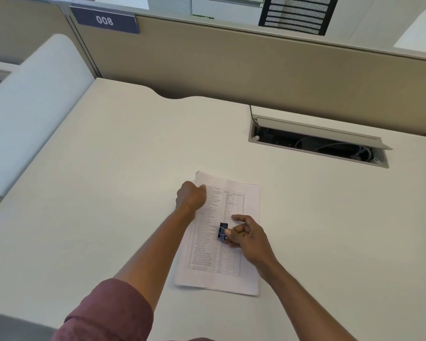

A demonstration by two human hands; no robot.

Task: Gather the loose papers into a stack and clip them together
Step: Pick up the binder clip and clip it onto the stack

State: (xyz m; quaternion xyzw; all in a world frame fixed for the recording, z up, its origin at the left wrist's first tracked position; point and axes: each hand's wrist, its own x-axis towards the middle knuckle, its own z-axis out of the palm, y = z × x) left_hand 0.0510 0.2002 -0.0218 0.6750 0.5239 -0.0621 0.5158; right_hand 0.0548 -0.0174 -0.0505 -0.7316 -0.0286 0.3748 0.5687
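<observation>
Papers (pixel 246 279) already gathered into one stack, lying flat mid-table (pixel 108 168), edges roughly squared, w/ a slight fan at the near edge. Clipping not yet done. Right hand (pixel 250 238) grip closed on the black binder clip (pixel 223 231), held over the stack's middle; clip not on any edge yet. Left hand (pixel 191 196) fisted at the stack's 11 o'clock corner, pinning it; holding anything? Can't tell. Plenty of bare table all round; cable tray (pixel 317 141) sits well apart at 1 o'clock.

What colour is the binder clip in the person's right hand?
Black, with silver wire handles: binder clip, seen in the head view.
</observation>
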